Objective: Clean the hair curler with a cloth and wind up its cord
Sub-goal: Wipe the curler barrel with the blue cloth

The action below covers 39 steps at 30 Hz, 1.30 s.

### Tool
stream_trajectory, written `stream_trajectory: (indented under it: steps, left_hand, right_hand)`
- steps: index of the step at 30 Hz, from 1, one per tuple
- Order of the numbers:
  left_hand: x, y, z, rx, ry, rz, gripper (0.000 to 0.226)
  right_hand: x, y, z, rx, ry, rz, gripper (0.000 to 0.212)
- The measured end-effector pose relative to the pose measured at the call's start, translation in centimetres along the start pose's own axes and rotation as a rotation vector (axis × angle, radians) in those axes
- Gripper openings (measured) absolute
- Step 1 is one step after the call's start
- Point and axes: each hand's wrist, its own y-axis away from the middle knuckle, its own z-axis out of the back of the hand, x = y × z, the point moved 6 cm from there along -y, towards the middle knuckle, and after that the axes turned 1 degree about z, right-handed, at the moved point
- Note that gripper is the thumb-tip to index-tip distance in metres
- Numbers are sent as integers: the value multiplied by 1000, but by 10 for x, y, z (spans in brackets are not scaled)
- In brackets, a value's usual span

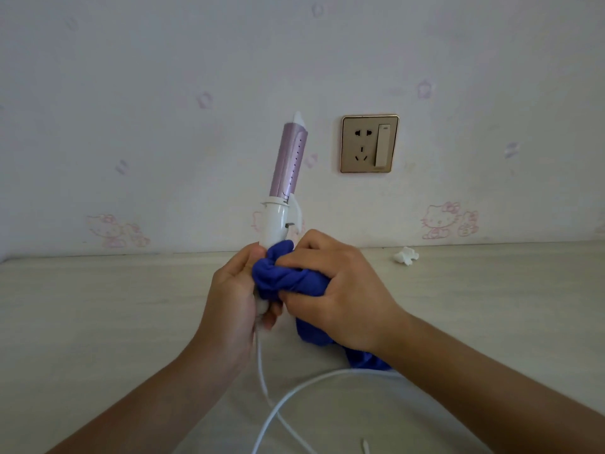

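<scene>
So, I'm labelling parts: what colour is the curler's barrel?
The barrel is pale metallic lilac; the head view shows it.

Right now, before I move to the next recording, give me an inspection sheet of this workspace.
Surface: pale wood-grain tabletop, against the wall.
Job's things: white hair curler with a lilac barrel, held upright above the table; blue cloth bunched round its handle.
Clutter: crumpled white tissue scrap at the table's back right.
Hands: left hand grips the handle's lower end; right hand grips the cloth against the handle.
Cables: white cord hangs from the handle, lying in loose loops, not wound.
Surroundings: gold-framed wall socket with a switch, nothing plugged in; wallpaper with pink cartoon cats.
</scene>
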Motion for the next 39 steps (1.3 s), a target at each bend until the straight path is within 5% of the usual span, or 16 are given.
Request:
stream_trajectory:
  steps: [4, 11, 18, 26, 30, 33, 39]
  left_hand:
    - [1, 5, -5, 34, -18, -47, 30]
    - [0, 7, -14, 82, 73, 9, 43]
    - [0, 1, -4, 28, 267, 153, 38]
    - [2, 9, -9, 23, 139, 48, 40]
    - [-4, 6, -8, -1, 120, -12, 37]
    - [1, 7, -8, -29, 188, 113, 42]
    - [5, 10, -13, -43, 75, 68, 36]
  right_hand:
    - [3, 7, 3, -205, 23, -11, 24]
    - [2, 8, 15, -442, -102, -26, 18]
    - [9, 6, -4, -15, -84, 42, 24]
    - [-2, -2, 29, -382, -13, -60, 23]
    - [3, 0, 14, -197, -84, -23, 20]
    - [9, 6, -9, -12, -38, 28, 24]
    - [1, -4, 23, -283, 7, -25, 25]
